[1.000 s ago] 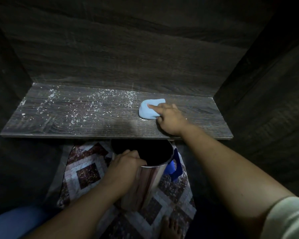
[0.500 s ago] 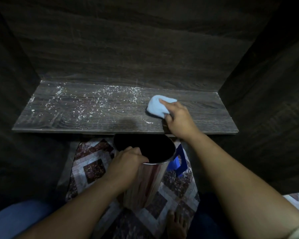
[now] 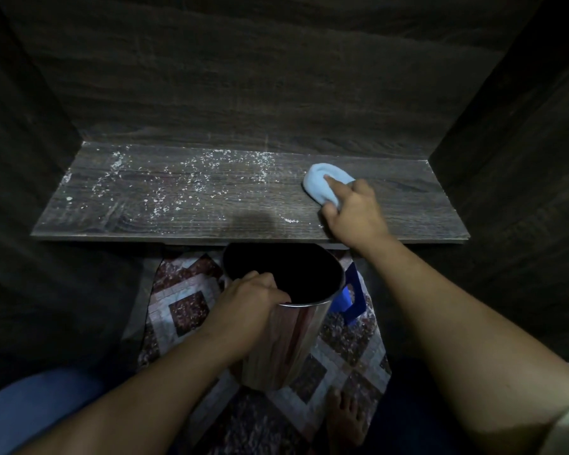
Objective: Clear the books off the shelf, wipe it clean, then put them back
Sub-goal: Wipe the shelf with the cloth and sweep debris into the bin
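- Shelf (image 3: 138,221) of dark wood grain runs across the middle of the view, closed in by dark panels behind it and at both sides.
- White crumbs (image 3: 191,178) are scattered over its left and middle parts; the right part looks bare.
- A patterned floor mat (image 3: 184,307) lies below the shelf's front edge.
- The left grip (image 3: 247,297), a bare hand, has its fingers curled over the near rim of a shiny metal bin (image 3: 286,349), which is held just under the shelf's front edge with its dark mouth upward.
- A blue plastic item (image 3: 352,300) shows just right of the bin, partly hidden.
- A light blue cloth (image 3: 322,182) lies bunched on the right part of the shelf.
- The right grip (image 3: 355,211) pinches the cloth, with the forefinger stretched on top and the thumb at its near edge.
- A bare foot (image 3: 345,418) rests on the mat at the bottom.
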A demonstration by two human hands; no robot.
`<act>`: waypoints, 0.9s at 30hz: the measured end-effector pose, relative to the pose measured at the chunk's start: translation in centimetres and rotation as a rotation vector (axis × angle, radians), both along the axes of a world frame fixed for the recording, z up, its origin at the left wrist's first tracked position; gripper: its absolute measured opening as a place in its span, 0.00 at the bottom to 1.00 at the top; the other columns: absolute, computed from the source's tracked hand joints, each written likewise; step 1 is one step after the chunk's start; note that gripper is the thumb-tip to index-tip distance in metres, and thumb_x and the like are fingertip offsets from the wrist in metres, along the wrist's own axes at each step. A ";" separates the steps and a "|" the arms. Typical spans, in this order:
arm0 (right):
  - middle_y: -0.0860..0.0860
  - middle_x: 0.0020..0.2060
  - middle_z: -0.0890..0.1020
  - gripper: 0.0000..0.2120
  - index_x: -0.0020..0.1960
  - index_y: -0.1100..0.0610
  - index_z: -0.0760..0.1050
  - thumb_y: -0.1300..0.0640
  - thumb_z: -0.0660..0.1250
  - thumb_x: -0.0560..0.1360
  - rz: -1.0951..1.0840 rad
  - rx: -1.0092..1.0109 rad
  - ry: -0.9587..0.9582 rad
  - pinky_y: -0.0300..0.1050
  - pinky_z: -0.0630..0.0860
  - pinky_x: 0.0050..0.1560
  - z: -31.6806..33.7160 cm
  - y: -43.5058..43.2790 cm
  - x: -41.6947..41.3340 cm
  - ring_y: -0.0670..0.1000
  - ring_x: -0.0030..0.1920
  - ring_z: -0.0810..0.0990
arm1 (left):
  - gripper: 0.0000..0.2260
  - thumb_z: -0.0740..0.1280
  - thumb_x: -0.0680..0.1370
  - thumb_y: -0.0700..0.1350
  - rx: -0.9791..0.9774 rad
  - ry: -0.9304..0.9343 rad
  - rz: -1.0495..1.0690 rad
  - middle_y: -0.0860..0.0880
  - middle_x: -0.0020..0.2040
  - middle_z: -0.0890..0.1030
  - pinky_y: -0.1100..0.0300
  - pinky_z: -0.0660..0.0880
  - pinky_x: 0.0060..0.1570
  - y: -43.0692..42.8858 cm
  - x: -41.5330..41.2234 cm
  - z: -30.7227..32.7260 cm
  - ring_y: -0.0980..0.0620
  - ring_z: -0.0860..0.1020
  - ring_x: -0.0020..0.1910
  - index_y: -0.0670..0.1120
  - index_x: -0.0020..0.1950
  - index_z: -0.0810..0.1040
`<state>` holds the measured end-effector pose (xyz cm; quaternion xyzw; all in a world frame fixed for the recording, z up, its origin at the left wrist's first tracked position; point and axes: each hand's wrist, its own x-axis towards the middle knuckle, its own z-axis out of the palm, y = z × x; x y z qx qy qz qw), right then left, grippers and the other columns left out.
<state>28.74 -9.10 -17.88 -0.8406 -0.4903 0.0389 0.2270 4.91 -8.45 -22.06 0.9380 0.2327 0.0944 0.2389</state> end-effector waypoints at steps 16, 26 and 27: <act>0.61 0.55 0.74 0.22 0.69 0.54 0.73 0.62 0.65 0.75 0.175 0.104 0.079 0.39 0.65 0.61 2.1 -1.1 -1.6 0.60 0.58 0.75 | 0.07 0.68 0.72 0.48 0.018 -0.011 0.001 0.54 0.40 0.75 0.61 0.66 0.38 -0.6 -0.8 0.8 0.53 0.71 0.40 0.55 0.48 0.84; 0.60 0.61 0.73 0.25 0.73 0.50 0.68 0.57 0.66 0.76 0.274 -0.099 0.072 0.42 0.62 0.65 1.5 -0.8 -1.6 0.59 0.65 0.69 | 0.17 0.58 0.72 0.55 -0.013 -0.008 -0.008 0.54 0.39 0.76 0.63 0.67 0.37 -0.3 -2.0 0.9 0.56 0.68 0.39 0.54 0.47 0.84; 0.60 0.60 0.73 0.25 0.73 0.50 0.68 0.57 0.66 0.76 0.305 -0.112 0.081 0.39 0.62 0.62 1.8 -0.9 -1.8 0.58 0.65 0.70 | 0.16 0.58 0.72 0.55 -0.013 -0.011 -0.008 0.54 0.38 0.76 0.63 0.67 0.37 -0.3 -2.0 0.9 0.56 0.68 0.39 0.53 0.46 0.84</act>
